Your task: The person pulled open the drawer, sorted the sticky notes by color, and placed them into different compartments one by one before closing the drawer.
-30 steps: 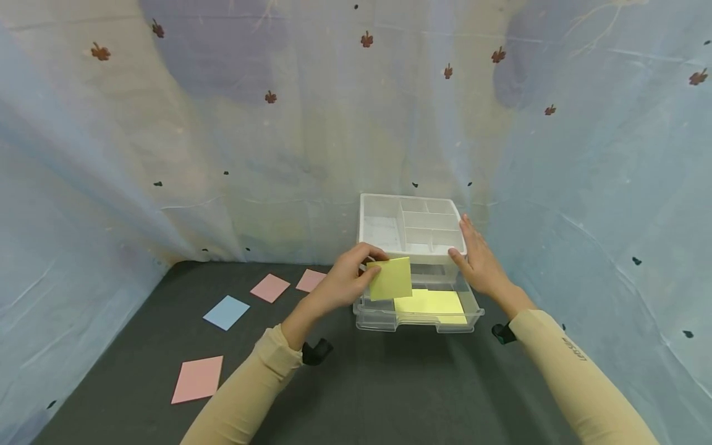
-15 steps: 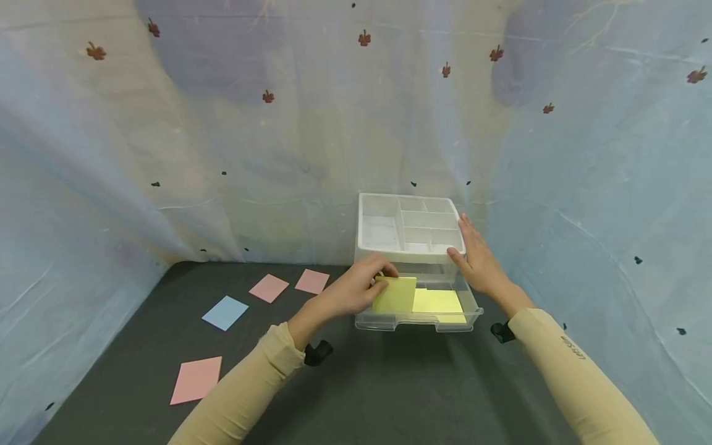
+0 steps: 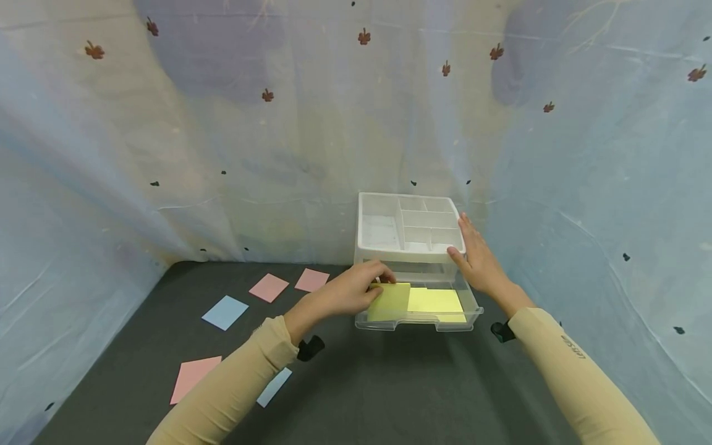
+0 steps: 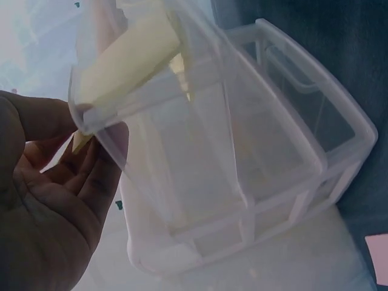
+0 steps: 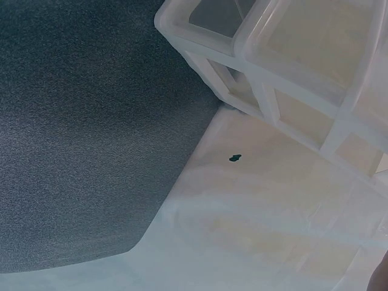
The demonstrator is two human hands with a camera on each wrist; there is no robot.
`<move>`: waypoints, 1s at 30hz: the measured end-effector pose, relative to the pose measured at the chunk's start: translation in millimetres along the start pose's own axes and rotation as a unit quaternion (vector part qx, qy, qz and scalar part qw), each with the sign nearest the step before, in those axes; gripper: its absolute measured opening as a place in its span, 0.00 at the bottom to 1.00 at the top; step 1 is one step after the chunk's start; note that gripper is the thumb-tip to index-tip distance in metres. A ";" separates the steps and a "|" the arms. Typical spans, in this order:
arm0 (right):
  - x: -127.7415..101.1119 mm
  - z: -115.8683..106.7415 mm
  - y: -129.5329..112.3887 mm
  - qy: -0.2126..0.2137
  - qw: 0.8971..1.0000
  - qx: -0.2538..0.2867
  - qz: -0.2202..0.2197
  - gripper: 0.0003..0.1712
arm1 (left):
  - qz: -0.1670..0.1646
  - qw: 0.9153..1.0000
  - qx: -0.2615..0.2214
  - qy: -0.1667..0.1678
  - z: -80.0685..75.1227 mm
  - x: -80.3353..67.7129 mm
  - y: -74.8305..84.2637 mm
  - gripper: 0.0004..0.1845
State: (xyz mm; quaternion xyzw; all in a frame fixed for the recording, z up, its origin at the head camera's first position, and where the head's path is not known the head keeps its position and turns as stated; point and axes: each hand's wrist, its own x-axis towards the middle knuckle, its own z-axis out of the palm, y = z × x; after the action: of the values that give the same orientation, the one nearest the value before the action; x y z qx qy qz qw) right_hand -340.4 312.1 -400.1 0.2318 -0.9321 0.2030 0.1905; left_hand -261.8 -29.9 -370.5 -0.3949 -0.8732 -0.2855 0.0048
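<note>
Presently: our left hand [image 3: 353, 290], pinching 1 yellow note [image 3: 391, 301] in drawer [image 3: 456, 327] beneath; likely placing, calling for release; right hand [image 3: 479, 262], straight-fingered, against organiser [image 3: 408, 254].

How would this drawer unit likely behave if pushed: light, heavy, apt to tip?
The drawer unit is probably light for its size, given its thin see-through walls. The open drawer juts forward, so pressing down there might tip it. The right hand against the side may steady it.
</note>
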 end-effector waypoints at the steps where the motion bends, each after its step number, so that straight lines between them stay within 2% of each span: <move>1: 0.1 -0.2 -0.1 0.001 1.000 -0.001 -0.001 0.45 | 0.001 1.000 0.001 -0.005 -1.0 0.4 -0.7 0.15; 9: 0.6 -0.8 -1.6 0.001 1.000 -0.003 -0.003 0.46 | -0.010 0.999 0.001 -0.042 -9.4 6.7 -2.7 0.14; 15: 0.4 0.3 -0.3 0.003 1.000 -0.007 -0.002 0.46 | -0.017 0.999 0.004 -0.049 -11.3 14.0 -3.2 0.12; 23: 0.2 0.2 0.8 0.002 1.000 -0.005 0.001 0.46 | -0.017 0.997 0.055 -0.060 -9.5 25.5 -8.9 0.12; 30: 0.2 1.1 2.1 0.001 1.000 -0.006 0.004 0.47 | -0.033 0.989 0.116 -0.081 -7.2 34.3 -12.2 0.12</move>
State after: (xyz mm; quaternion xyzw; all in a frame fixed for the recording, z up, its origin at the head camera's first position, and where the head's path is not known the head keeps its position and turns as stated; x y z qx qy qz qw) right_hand -341.9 313.3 -401.5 0.2265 -0.9341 0.1987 0.1915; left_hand -295.4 -16.3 -362.4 -0.3845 -0.9105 -0.1492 -0.0298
